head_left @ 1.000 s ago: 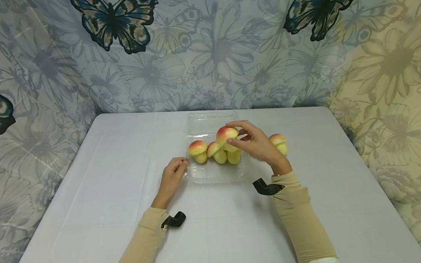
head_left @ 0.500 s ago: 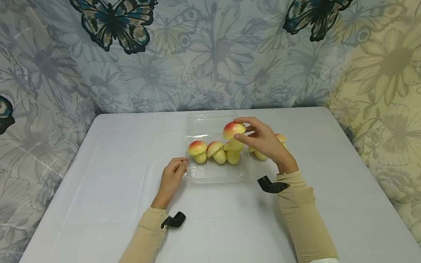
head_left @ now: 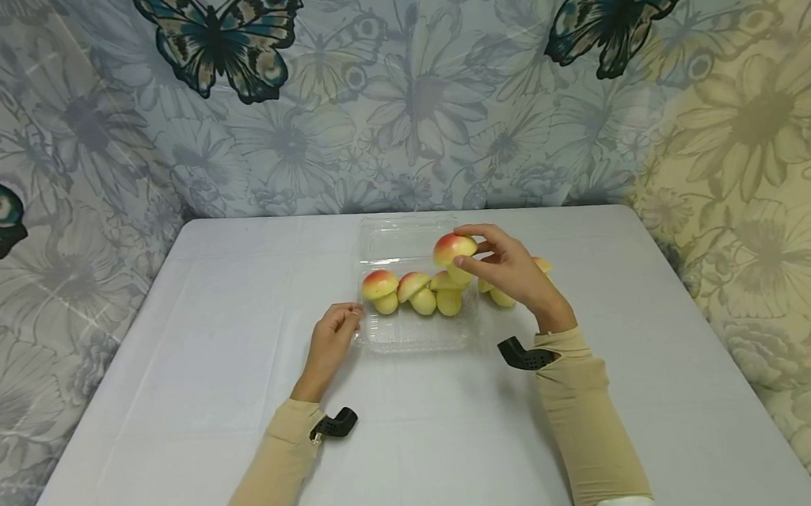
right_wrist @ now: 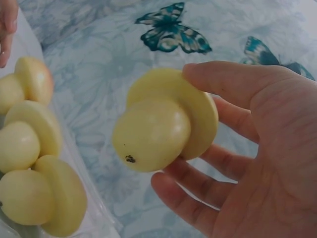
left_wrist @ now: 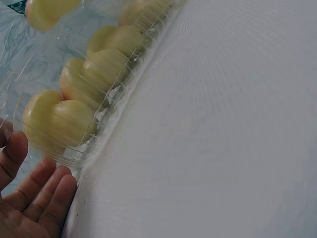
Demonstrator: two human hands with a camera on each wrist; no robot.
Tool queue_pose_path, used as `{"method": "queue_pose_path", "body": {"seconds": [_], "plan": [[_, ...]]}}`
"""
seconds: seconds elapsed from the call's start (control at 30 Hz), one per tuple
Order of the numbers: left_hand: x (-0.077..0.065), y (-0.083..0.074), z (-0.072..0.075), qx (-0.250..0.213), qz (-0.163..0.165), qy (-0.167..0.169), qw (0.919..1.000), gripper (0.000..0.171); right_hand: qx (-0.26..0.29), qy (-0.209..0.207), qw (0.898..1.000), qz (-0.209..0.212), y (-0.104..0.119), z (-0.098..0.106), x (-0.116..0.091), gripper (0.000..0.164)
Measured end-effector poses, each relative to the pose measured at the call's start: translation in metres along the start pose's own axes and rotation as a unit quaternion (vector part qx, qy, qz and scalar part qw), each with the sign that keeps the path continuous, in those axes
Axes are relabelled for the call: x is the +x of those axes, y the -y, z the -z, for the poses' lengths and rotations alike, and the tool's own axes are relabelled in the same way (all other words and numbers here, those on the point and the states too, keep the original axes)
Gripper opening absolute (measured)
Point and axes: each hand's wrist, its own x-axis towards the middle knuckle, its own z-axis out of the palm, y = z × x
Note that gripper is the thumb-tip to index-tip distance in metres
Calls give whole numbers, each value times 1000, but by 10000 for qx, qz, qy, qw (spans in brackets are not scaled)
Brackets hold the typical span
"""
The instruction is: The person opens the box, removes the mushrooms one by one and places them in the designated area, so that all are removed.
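Note:
My right hand (head_left: 510, 270) pinches a mushroom-shaped piece (right_wrist: 153, 121) by its cap, held up over the right side of a clear plastic container (head_left: 419, 341). It has a red-and-yellow cap and a pale yellow stem with a dark speck at its base. Three similar mushrooms lie in a row inside the container, one (head_left: 380, 291) at the left end, one (head_left: 416, 293) in the middle and one (head_left: 449, 301) under the held piece. At the container's left rim, the thumb and index finger of my left hand (head_left: 333, 334) pinch the edge, its other fingers beside the wall.
Right of the container, partly hidden behind my right hand, more mushrooms (head_left: 500, 299) lie on the white-covered table (head_left: 422, 458). The container's clear lid (head_left: 407, 238) lies folded back toward the far edge. A butterfly-patterned cloth (head_left: 423, 109) rises behind the table.
My right hand has moved rightward and slightly up with the mushroom, uncovering another one on the table. The left hand stays at the container's rim.

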Motion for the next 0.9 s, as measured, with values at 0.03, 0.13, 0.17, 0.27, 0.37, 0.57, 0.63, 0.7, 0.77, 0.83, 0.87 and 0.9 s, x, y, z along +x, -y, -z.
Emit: {"method": "queue_pose_path", "body": {"seconds": [0.03, 0.13, 0.17, 0.27, 0.37, 0.57, 0.63, 0.7, 0.77, 0.83, 0.87, 0.9], "plan": [[0, 0, 0, 8, 2, 1, 10000, 31, -10, -9, 10000, -15, -1, 0, 0, 49], [0, 1, 0, 10, 4, 9, 10000, 30, -22, -4, 10000, -45, -3, 0, 1, 50], [0, 1, 0, 3, 7, 11, 10000, 30, -31, 0, 10000, -57, -4, 0, 1, 50], [1, 2, -1, -32, 22, 19, 10000, 30, -60, -8, 9999, -94, -5, 1, 1, 50], [0, 2, -1, -24, 48, 28, 10000, 30, -93, -52, 9998, -144, -7, 3, 1, 49], [0, 1, -1, 14, 34, 10, 10000, 31, -75, -137, 9996, -221, -6, 9, -1, 48], [0, 1, -2, 21, -3, 0, 10000, 31, -110, -157, 9995, -241, -6, 10, -2, 49], [0, 1, -2, 21, -20, -3, 10000, 32, -130, -177, 9994, -268, -5, 12, -2, 49], [0, 1, -1, 10, -23, 2, 10000, 32, -151, -188, 9993, -291, -5, 14, -3, 49], [1, 2, -1, 1, -30, 9, 10000, 32, -171, -209, 9990, -347, -6, 16, -3, 49], [1, 2, -1, -22, -26, 14, 10000, 32, -173, -221, 9989, -377, -6, 17, -3, 49], [1, 2, -1, -32, -34, 16, 10000, 32, -191, -227, 9987, -405, -6, 18, -4, 49]]}}
